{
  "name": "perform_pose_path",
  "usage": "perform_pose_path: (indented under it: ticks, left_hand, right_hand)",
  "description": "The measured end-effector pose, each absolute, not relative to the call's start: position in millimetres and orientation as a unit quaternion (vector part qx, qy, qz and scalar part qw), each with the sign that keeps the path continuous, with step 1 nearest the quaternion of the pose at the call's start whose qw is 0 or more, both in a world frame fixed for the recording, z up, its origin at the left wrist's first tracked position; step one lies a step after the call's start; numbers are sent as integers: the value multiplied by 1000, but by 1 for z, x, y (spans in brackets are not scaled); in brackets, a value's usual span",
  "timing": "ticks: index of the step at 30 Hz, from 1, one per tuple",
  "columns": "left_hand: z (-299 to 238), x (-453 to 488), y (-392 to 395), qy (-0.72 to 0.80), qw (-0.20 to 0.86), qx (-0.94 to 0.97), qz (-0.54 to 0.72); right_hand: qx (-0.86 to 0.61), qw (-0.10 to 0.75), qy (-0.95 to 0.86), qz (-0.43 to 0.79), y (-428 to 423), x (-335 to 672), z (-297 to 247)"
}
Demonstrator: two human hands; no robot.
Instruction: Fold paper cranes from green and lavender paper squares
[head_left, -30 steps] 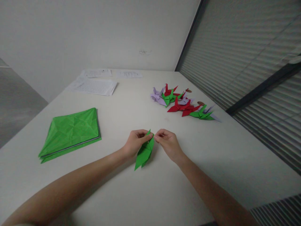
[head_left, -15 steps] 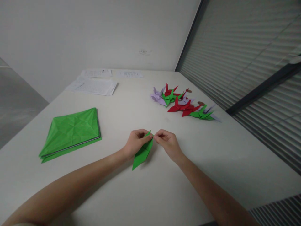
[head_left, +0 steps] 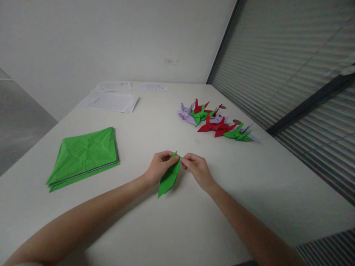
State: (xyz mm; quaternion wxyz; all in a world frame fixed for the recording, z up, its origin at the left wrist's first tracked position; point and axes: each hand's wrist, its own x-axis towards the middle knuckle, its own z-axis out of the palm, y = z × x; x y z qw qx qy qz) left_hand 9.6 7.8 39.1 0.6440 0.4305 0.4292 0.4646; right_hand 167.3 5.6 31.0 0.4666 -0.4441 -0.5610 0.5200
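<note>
A folded green origami paper (head_left: 169,178) is held just over the table, its long point hanging down toward me. My left hand (head_left: 162,166) is closed on its upper left part, the thumb pressed across the top. A narrow tip of the paper sticks out to the right, and my right hand (head_left: 196,166) pinches it between thumb and forefinger. The fingers of my left hand behind the paper are partly hidden.
On the white table (head_left: 133,221), a stack of green paper (head_left: 85,151) lies at the left. Several red, green and purple origami cranes (head_left: 213,123) cluster at the back right. Printed sheets (head_left: 111,101) lie at the far left, and window blinds (head_left: 294,74) run along the right.
The green origami paper has tilted slightly, its lower point shifting a little right and up. Both hands stay almost in place, the right one still at the narrow tip.
</note>
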Motion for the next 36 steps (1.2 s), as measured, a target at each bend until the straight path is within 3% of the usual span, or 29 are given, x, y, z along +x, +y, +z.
perform_pose_path:
  ticks: [10, 17, 25, 30, 36]
  left_hand:
    - [34, 9, 8, 411, 632, 432, 495]
    - [32, 10, 8, 438, 544, 453, 554]
    - [30, 11, 7, 432, 621, 484, 439]
    - [27, 8, 10, 409, 595, 488, 490]
    - [22, 8, 12, 377, 592, 509, 498]
  right_hand:
    - [-396, 437, -649, 480, 1, 163, 22]
    - [-459, 523, -569, 439, 11, 172, 24]
    - [-448, 560, -579, 388, 12, 175, 26]
    - [-388, 538, -542, 516, 10, 174, 27]
    - [-426, 495, -405, 640, 15, 172, 22]
